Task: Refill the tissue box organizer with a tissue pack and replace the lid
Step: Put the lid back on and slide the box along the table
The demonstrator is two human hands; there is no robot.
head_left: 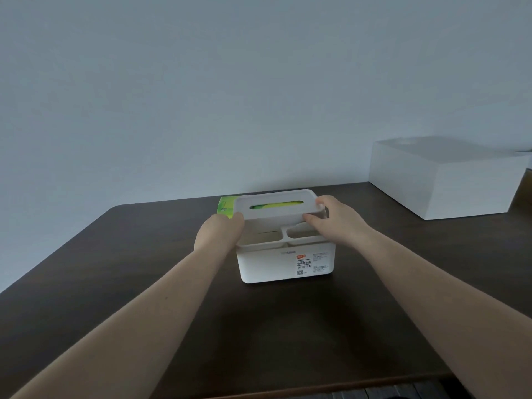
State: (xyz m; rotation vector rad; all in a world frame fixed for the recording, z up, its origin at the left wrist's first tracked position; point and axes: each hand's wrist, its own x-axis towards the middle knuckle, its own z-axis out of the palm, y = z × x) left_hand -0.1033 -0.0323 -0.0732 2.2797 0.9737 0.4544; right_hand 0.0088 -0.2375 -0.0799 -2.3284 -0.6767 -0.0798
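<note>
A white tissue box organizer [285,262] with front compartments and a label sticker stands on the dark table [144,283]. Its white lid [276,207], with a long slot, is held a little above the box's rear part. My left hand [220,231] grips the lid's left end and my right hand [335,216] grips its right end. A green tissue pack [226,207] lies behind the box, showing at the lid's left end and through the slot. Whether the pack touches the box is hidden.
A large white closed box [449,177] stands at the back right of the table. A plain pale wall rises behind the table. The table's front edge runs along the bottom of the view.
</note>
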